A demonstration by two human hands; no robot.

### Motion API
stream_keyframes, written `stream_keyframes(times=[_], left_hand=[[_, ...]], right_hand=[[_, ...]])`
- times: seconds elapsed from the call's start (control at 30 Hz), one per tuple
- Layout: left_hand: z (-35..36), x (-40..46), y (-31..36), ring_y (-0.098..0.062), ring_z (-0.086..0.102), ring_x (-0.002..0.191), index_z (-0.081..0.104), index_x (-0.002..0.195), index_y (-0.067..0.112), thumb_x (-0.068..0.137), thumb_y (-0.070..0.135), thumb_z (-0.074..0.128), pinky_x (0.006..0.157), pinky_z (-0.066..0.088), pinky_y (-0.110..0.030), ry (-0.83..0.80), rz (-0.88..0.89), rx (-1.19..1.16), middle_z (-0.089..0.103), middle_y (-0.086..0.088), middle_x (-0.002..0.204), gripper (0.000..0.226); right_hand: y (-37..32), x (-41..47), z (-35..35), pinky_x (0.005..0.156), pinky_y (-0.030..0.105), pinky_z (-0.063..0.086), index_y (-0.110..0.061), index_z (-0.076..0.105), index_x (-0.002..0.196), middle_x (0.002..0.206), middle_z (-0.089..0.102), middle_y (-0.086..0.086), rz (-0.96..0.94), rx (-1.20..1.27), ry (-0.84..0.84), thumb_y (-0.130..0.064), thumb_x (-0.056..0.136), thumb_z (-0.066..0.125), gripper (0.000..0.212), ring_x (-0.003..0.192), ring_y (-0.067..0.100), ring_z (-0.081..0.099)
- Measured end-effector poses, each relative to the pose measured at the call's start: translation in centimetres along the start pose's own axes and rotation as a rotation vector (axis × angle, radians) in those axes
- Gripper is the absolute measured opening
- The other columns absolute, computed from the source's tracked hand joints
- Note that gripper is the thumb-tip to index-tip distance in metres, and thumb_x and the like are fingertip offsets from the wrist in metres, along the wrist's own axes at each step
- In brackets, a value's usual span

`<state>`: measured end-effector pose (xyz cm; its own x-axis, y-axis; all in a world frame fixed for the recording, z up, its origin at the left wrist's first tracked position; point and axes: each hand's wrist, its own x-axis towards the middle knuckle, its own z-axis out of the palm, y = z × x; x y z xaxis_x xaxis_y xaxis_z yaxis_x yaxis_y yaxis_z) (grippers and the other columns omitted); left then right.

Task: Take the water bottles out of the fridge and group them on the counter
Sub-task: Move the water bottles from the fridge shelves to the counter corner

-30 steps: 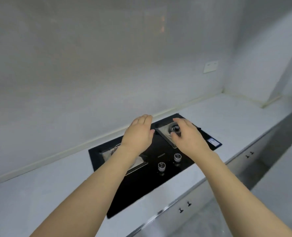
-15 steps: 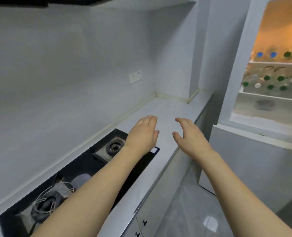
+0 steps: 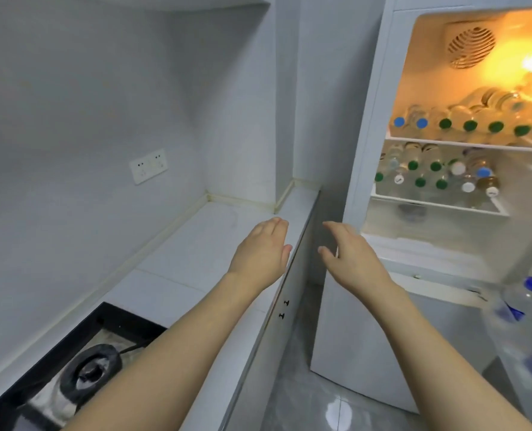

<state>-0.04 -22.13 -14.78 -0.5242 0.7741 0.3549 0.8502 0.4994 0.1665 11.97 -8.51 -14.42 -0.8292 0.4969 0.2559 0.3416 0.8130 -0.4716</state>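
The white fridge [image 3: 364, 169] stands open at the right, lit yellow inside. Several water bottles lie on their sides on its upper shelf [image 3: 464, 126] and lower shelf [image 3: 432, 178], caps facing out in green, blue and white. More bottles [image 3: 526, 309] with blue caps stand at the right edge, apparently in the fridge door. My left hand [image 3: 263, 253] hovers over the white counter [image 3: 202, 247], fingers straight, holding nothing. My right hand [image 3: 348, 253] is raised in front of the fridge's lower edge, fingers relaxed and empty.
A black gas hob [image 3: 71, 368] is set into the counter at the lower left. A wall socket [image 3: 148, 166] sits above the counter. A narrow gap separates the counter edge from the fridge; grey floor tiles [image 3: 314, 405] lie below.
The view has swung right from the hob to the open fridge, which now fills the right side. Both hands stay raised and empty, now nearer the fridge.
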Motion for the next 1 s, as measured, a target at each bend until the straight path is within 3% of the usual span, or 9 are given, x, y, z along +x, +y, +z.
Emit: stream_keyframes(times=[0.33,0.53,0.67,0.8,1.0], left_hand=[[2.3,15.0,7.9,-0.021,0.037,0.135,0.036,0.143,0.013,0.1,0.03,0.045,0.107,0.036,-0.033,0.069,0.305,-0.109,0.038,-0.003,0.149,0.048],[4.1,23.8,13.3,-0.027,0.047,0.121,0.044,0.134,0.009,0.096,0.023,0.051,0.097,0.043,-0.038,0.107,0.427,-0.156,0.048,-0.008,0.137,0.042],[4.6,29.7,17.1,-0.026,0.05,0.111,0.049,0.129,0.009,0.095,0.018,0.05,0.079,0.044,-0.037,0.165,0.467,-0.172,0.052,-0.009,0.127,0.035],[5.5,36.1,19.7,-0.025,0.051,0.1,0.051,0.118,0.008,0.095,0.019,0.046,0.065,0.036,-0.033,0.141,0.419,-0.138,0.054,-0.01,0.118,0.026],[7.5,45.3,22.8,-0.026,0.055,0.104,0.047,0.129,0.009,0.096,0.02,0.048,0.069,0.04,-0.03,0.129,0.416,-0.057,0.052,-0.01,0.128,0.035]], right_hand=[[10.0,7.1,-7.5,0.11,0.035,0.031,-0.015,0.04,0.144,0.147,0.042,0.004,0.183,-0.06,0.204,-0.023,0.095,0.053,0.051,0.134,0.022,0.039],[16.1,12.3,-13.0,0.102,0.036,0.038,-0.012,0.046,0.139,0.14,0.049,0.01,0.253,-0.06,0.36,-0.017,0.091,0.056,0.049,0.127,0.026,0.046],[19.8,16.1,-16.7,0.1,0.038,0.04,-0.013,0.049,0.136,0.136,0.052,0.011,0.265,-0.041,0.459,-0.017,0.092,0.055,0.045,0.124,0.027,0.048],[23.1,20.2,-19.3,0.101,0.04,0.041,-0.015,0.046,0.139,0.141,0.049,0.009,0.287,-0.011,0.522,-0.021,0.094,0.054,0.045,0.126,0.027,0.048],[29.8,27.3,-23.1,0.103,0.04,0.04,-0.014,0.042,0.142,0.146,0.042,0.009,0.356,-0.002,0.588,-0.017,0.093,0.053,0.051,0.13,0.028,0.045]])
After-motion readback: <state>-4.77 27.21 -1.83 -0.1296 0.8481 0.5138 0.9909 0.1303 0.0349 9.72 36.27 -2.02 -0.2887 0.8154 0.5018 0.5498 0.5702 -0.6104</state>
